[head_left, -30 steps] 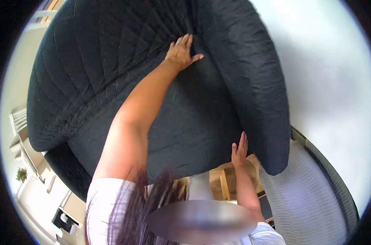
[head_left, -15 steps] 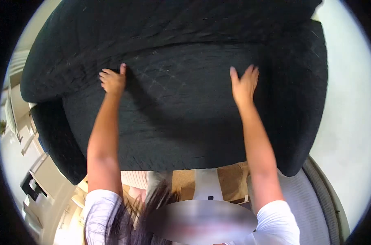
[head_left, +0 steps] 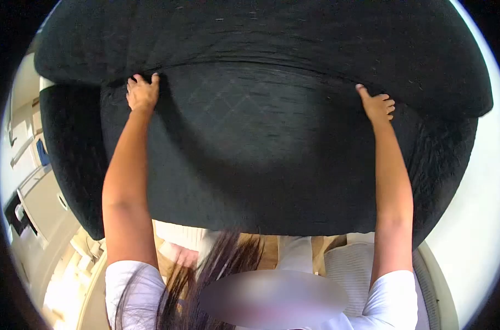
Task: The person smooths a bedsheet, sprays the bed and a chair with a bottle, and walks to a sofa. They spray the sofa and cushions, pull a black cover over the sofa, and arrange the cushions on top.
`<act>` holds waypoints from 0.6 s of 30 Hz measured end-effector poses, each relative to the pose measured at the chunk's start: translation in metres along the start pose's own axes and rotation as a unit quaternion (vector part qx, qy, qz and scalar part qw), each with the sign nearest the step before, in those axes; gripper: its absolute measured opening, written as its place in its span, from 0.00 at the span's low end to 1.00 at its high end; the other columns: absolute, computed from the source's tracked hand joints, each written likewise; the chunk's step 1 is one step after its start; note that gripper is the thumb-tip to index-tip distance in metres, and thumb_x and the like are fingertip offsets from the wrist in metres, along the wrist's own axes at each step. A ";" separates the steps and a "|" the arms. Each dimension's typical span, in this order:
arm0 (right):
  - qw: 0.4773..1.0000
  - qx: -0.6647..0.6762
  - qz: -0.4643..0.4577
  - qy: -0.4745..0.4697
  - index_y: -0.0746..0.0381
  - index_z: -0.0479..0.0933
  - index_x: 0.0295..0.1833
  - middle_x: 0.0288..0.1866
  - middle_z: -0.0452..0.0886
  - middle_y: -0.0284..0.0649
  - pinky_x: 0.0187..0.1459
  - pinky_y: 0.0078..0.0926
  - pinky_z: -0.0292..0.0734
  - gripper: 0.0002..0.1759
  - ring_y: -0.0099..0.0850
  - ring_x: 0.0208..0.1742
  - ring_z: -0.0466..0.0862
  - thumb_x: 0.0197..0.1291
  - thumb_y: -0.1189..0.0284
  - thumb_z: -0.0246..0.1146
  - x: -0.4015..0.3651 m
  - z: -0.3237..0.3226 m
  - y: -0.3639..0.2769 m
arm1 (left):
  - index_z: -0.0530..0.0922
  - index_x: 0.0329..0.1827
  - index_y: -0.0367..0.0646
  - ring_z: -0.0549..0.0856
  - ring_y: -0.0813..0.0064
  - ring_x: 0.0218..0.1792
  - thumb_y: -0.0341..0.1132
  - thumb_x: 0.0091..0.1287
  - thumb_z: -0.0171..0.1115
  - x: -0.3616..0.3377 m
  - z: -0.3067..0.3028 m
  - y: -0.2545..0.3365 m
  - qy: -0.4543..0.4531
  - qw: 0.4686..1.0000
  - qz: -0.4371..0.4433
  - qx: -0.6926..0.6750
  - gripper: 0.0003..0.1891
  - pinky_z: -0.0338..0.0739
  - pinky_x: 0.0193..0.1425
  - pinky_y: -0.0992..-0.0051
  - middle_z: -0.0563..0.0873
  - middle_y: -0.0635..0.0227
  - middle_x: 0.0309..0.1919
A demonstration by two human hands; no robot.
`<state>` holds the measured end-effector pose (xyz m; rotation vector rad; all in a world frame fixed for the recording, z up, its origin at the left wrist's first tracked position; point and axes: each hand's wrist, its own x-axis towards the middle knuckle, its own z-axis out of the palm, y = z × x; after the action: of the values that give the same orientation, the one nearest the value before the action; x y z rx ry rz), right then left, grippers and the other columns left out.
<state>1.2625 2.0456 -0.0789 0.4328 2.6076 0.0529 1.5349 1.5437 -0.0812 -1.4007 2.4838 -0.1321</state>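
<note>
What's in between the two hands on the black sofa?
Only the black sofa seat, with faint crossed lines, lies between the left hand and right hand in the head view.

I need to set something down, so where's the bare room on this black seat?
The seat is bare from the backrest to its front edge, between the left hand and right hand. It's crowded around each hand, near the backrest.

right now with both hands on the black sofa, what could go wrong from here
The left hand and right hand are both by the crease where the seat meets the backrest, so fabric there might bunch or snag. The dark hair hangs at the seat's front edge and could block part of the view.
</note>
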 end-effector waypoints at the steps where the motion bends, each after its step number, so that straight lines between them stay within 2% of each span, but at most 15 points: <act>1: 0.998 0.007 -0.057 -0.021 0.78 0.39 0.70 0.73 0.34 0.65 0.69 0.58 0.33 0.66 0.58 0.74 0.34 0.46 0.32 0.55 -0.034 -0.003 -0.018 | 0.58 0.67 0.31 0.61 0.56 0.68 0.63 0.62 0.47 0.017 0.012 -0.025 0.021 0.998 0.049 0.036 0.43 0.59 0.69 0.60 0.62 0.48 0.66; 3: 0.994 -0.020 -0.072 -0.080 0.80 0.36 0.69 0.73 0.30 0.66 0.68 0.61 0.29 0.68 0.59 0.74 0.31 0.46 0.32 0.54 -0.062 0.010 -0.064 | 0.56 0.66 0.26 0.60 0.54 0.69 0.63 0.62 0.47 0.079 0.058 -0.075 -0.058 0.994 0.060 0.074 0.45 0.58 0.70 0.60 0.62 0.48 0.66; 4: 0.997 -0.030 -0.040 -0.063 0.82 0.34 0.68 0.73 0.27 0.65 0.68 0.60 0.27 0.69 0.57 0.74 0.28 0.45 0.33 0.56 -0.062 0.028 -0.087 | 0.56 0.66 0.26 0.60 0.54 0.69 0.63 0.62 0.47 0.086 0.055 -0.076 -0.060 0.994 0.059 0.075 0.45 0.58 0.70 0.60 0.62 0.48 0.66; 5: 0.997 -0.034 -0.043 -0.063 0.82 0.34 0.68 0.73 0.27 0.65 0.68 0.60 0.27 0.69 0.57 0.74 0.28 0.45 0.33 0.56 -0.064 0.034 -0.111 | 0.56 0.66 0.24 0.60 0.52 0.68 0.62 0.62 0.46 0.096 0.045 -0.074 -0.073 0.997 -0.011 0.028 0.45 0.57 0.70 0.60 0.63 0.46 0.66; 6: 0.999 -0.002 0.012 -0.038 0.83 0.32 0.68 0.73 0.27 0.65 0.68 0.60 0.28 0.70 0.55 0.75 0.27 0.45 0.34 0.57 -0.058 0.038 -0.118 | 0.56 0.66 0.23 0.61 0.51 0.68 0.62 0.62 0.45 0.095 0.039 -0.064 -0.088 0.993 -0.079 -0.015 0.46 0.57 0.70 0.60 0.63 0.45 0.65; 7: 0.997 0.028 0.068 -0.012 0.83 0.31 0.67 0.73 0.26 0.64 0.68 0.60 0.29 0.70 0.53 0.75 0.26 0.44 0.35 0.58 -0.053 0.043 -0.119 | 0.56 0.66 0.23 0.61 0.51 0.68 0.62 0.62 0.45 0.095 0.033 -0.057 -0.095 0.992 -0.080 -0.013 0.46 0.57 0.70 0.60 0.63 0.45 0.65; 9: 0.997 0.025 0.070 -0.007 0.83 0.31 0.67 0.73 0.26 0.64 0.68 0.60 0.28 0.71 0.51 0.75 0.26 0.42 0.36 0.61 -0.046 0.051 -0.112 | 0.59 0.64 0.21 0.62 0.50 0.66 0.61 0.61 0.44 0.094 0.029 -0.053 -0.146 0.987 -0.073 0.014 0.45 0.56 0.69 0.59 0.65 0.42 0.63; 10: 0.998 0.030 0.048 -0.016 0.83 0.31 0.67 0.73 0.26 0.64 0.68 0.59 0.28 0.72 0.52 0.75 0.26 0.42 0.36 0.61 -0.051 0.051 -0.109 | 0.64 0.61 0.22 0.65 0.50 0.64 0.60 0.60 0.42 0.094 0.033 -0.056 -0.108 0.992 -0.043 0.057 0.43 0.57 0.68 0.59 0.67 0.41 0.60; 11: 0.999 0.045 0.023 -0.018 0.83 0.32 0.67 0.73 0.27 0.64 0.68 0.59 0.28 0.72 0.52 0.75 0.27 0.41 0.36 0.61 -0.049 0.045 -0.107 | 0.64 0.62 0.23 0.65 0.52 0.64 0.58 0.62 0.41 0.086 0.031 -0.060 -0.069 0.996 -0.037 0.044 0.41 0.59 0.67 0.61 0.66 0.44 0.61; 13: 0.999 0.034 0.023 -0.017 0.83 0.32 0.68 0.73 0.28 0.64 0.69 0.59 0.29 0.72 0.52 0.75 0.28 0.41 0.35 0.61 -0.055 0.036 -0.106 | 0.60 0.65 0.24 0.66 0.53 0.63 0.57 0.64 0.40 0.088 0.010 -0.089 -0.121 0.992 0.015 0.022 0.40 0.60 0.67 0.61 0.65 0.46 0.63; 15: 0.998 0.029 0.015 -0.047 0.83 0.31 0.67 0.73 0.23 0.64 0.67 0.61 0.24 0.71 0.53 0.74 0.24 0.42 0.36 0.60 -0.070 0.027 -0.115 | 0.59 0.65 0.25 0.67 0.54 0.63 0.56 0.64 0.40 0.098 0.029 -0.133 0.017 0.999 0.016 0.025 0.39 0.61 0.67 0.61 0.64 0.48 0.64; 17: 0.999 0.010 0.018 -0.034 0.82 0.31 0.68 0.73 0.25 0.64 0.67 0.63 0.27 0.72 0.54 0.74 0.24 0.42 0.35 0.60 -0.055 0.045 -0.116 | 0.62 0.63 0.24 0.67 0.52 0.63 0.56 0.65 0.40 0.121 0.046 -0.149 0.012 0.999 0.041 -0.021 0.38 0.62 0.67 0.61 0.62 0.45 0.64; 18: 0.999 0.021 0.030 -0.001 0.82 0.32 0.68 0.73 0.26 0.65 0.67 0.63 0.28 0.72 0.54 0.74 0.24 0.41 0.35 0.60 -0.046 0.057 -0.117 | 0.63 0.62 0.23 0.67 0.51 0.63 0.55 0.65 0.40 0.143 0.055 -0.147 -0.091 0.989 0.078 0.091 0.38 0.62 0.67 0.61 0.63 0.43 0.63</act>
<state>1.2935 1.9176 -0.1208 0.5248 2.5969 0.0169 1.6023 1.3483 -0.1308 -1.0903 2.3540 -0.1848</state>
